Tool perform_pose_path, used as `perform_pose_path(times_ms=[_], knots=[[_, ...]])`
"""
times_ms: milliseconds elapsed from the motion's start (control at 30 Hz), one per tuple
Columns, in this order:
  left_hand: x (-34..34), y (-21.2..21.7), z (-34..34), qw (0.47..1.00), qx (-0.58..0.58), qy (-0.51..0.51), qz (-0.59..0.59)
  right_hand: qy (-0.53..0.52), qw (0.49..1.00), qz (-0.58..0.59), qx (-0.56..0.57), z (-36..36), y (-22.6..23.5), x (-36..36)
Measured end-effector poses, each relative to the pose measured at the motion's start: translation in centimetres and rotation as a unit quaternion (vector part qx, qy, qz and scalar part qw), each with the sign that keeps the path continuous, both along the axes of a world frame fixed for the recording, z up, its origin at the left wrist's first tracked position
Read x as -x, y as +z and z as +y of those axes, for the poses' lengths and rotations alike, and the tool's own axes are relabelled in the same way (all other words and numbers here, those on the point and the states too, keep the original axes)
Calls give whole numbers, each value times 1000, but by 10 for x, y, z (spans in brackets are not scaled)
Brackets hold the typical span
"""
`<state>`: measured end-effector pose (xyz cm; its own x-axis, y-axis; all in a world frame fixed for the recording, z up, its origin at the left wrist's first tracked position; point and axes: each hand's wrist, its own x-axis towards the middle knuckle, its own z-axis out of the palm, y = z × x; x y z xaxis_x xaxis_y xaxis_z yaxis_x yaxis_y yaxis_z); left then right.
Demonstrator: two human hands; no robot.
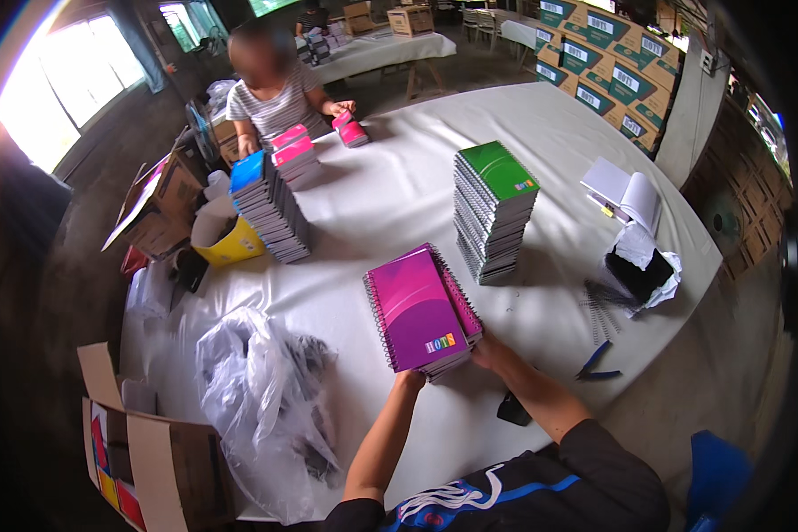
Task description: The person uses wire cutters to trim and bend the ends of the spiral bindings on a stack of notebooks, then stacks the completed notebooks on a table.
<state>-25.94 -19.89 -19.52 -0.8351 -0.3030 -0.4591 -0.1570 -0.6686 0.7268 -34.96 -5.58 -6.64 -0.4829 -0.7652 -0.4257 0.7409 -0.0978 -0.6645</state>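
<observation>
A stack of purple spiral notebooks (417,306) stands on the white-covered table in front of me. Its top notebooks lie with wire bindings on opposite sides. My left hand (410,381) grips the near left corner of the stack from below, fingers mostly hidden under it. At the near right side, my right hand (488,351) is closed against the stack, its fingers partly out of sight. Farther off and a little to the right rises a tall stack of green spiral notebooks (496,208), apart from both hands.
Left of the purple stack lie clear plastic bags (262,390) and an open carton (164,465). Blue-handled pliers (598,362), loose wire coils (601,310) and an open notebook (625,191) are at right. Across the table, a person (270,102) handles pink notebooks beside a blue-topped stack (270,208).
</observation>
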Motion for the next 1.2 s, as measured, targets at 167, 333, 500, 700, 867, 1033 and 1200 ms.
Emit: perform_pose_path(times_ms=[167, 333, 500, 700, 867, 1033, 1200], knots=[[5, -3, 6, 1000, -13, -4, -6, -16, 998, 68, -3, 11, -40, 14], [-1, 10, 12, 1000, -14, -7, -19, -12, 998, 44, -38, 20, -36, 14], [-5, 32, 26, 999, -7, -30, -26, -19, 999, 45, -11, 28, -29, 9], [-6, 49, 67, 998, -22, -60, -28, -45, 997, 34, 44, 70, -42, 4], [25, 60, 107, 996, -38, -82, -13, -116, 987, 93, 56, 110, -27, 0], [86, 67, 142, 993, -70, -96, 17, -214, 969, 118, -33, 158, -63, 19], [146, 64, 156, 987, -115, -104, 39, -280, 956, 74, -45, 183, -84, 67]])
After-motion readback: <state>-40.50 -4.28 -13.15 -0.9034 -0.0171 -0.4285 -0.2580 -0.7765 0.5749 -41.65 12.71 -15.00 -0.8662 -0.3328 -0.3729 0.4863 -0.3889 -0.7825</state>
